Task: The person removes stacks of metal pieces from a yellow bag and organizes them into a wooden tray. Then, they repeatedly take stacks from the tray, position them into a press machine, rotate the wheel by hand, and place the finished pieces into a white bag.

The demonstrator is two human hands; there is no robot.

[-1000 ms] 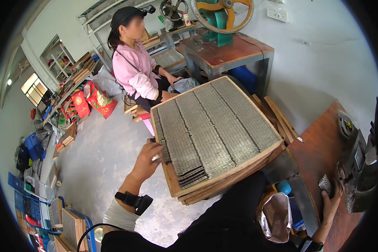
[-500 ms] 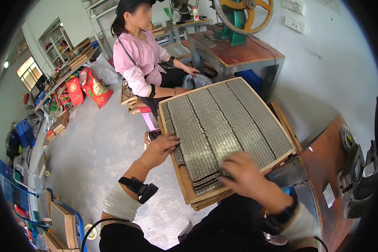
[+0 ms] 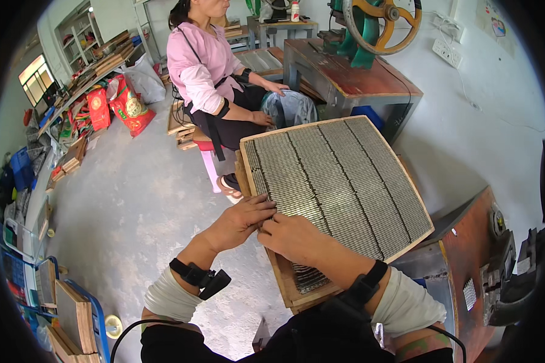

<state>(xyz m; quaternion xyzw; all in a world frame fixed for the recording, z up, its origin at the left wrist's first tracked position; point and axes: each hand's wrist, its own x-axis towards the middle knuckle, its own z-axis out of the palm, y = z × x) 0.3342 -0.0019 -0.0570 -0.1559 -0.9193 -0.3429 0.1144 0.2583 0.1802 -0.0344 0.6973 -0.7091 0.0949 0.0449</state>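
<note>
A shallow wooden-framed tray [image 3: 399, 158] lies before me, packed with rows of small grey metal pieces [image 3: 339, 169] split by dark lines. My left hand [image 3: 239, 222] is at the tray's left edge, its fingers bent and close together over the outermost pieces. Right beside it, my right hand [image 3: 293, 238] reaches across the near left part with its fingertips pinched. Both sets of fingertips nearly meet, and anything between them is too small or hidden to make out. My right forearm covers part of the near rows; a bare wooden strip shows at the near left corner.
Beyond the tray's far left side a person in pink sits with hands by a plastic bag [image 3: 290, 107]. A worktable [image 3: 357, 78] bears a machine with a yellow handwheel [image 3: 384, 30]. Dark machinery [image 3: 505, 260] stands at right. Wooden boards [image 3: 75, 317] lean at lower left.
My right hand has moved left and away from me, from the near rows to beside my left hand. The whole view has shifted a little, and my left hand stays by the tray's left edge.
</note>
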